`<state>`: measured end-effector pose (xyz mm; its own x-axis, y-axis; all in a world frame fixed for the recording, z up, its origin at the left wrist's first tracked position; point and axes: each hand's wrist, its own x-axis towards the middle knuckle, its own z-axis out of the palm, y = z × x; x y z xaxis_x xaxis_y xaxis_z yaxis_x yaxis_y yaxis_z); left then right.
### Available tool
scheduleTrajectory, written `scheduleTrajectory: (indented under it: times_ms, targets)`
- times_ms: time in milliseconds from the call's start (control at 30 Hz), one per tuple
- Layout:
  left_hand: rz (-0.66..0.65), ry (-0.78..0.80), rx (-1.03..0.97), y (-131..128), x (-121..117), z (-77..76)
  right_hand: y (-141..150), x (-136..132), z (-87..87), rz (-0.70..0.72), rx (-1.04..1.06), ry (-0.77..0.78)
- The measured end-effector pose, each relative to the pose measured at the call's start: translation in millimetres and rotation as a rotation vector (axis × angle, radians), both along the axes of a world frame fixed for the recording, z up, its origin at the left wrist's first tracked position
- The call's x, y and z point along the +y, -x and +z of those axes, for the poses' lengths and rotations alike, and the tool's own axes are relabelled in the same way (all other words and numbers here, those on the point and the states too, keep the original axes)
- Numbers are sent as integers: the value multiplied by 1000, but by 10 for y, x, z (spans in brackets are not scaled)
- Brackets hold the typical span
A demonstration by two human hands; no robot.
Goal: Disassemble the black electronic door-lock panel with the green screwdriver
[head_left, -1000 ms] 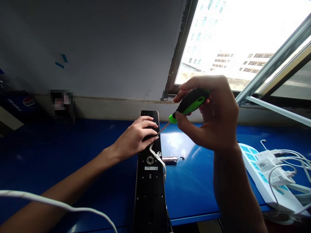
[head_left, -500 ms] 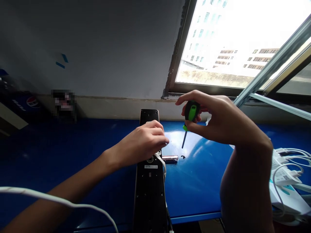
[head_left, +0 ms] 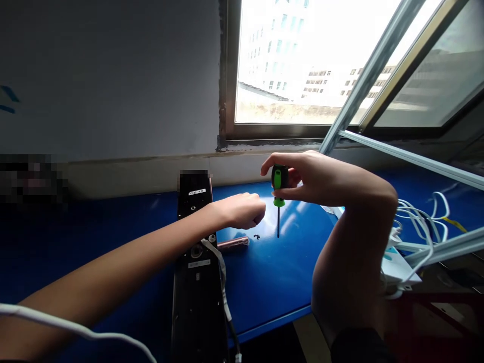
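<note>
My right hand (head_left: 315, 176) grips a green and black screwdriver (head_left: 280, 179) by its handle, the shaft pointing straight down above the blue table. To its left, my left hand (head_left: 247, 210) is closed, knuckles up, past the right side of a long black panel (head_left: 196, 312). Whatever its fingers hold is hidden. The panel lies lengthwise with white labels and small holes on its face; my left forearm crosses over it. A flat wrapped cable (head_left: 222, 269) runs down from the panel. Beside it lie a copper-coloured bar (head_left: 235, 243) and several tiny dark screws (head_left: 256, 236).
White cables (head_left: 419, 219) and a white box (head_left: 397, 264) sit at the right under a metal frame (head_left: 370, 75). A white cord (head_left: 75, 328) crosses the lower left. The window (head_left: 280, 65) and wall stand behind the blue table (head_left: 272, 282).
The view has turned right. My left hand has moved off the panel to its right side. The screwdriver has come upright and nearer my left hand.
</note>
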<state>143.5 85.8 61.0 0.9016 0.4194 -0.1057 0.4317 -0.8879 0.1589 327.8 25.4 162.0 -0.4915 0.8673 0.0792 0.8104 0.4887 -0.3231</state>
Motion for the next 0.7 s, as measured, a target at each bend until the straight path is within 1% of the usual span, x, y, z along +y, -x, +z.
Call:
scheduleTrajectory:
  times_ms: [133, 300, 467, 700]
  targets:
    - [-15, 14, 52, -144, 44, -137, -53, -16, 11, 10, 25, 4]
    - [-36, 36, 113, -188, 29, -232, -84, -42, 21, 28, 46, -7]
    - [-52, 52, 122, -190, 43, -269, -118, -45, 15, 34, 70, -13]
    - [-54, 80, 118, -186, 47, -264, -128, -37, 8, 44, 80, -13]
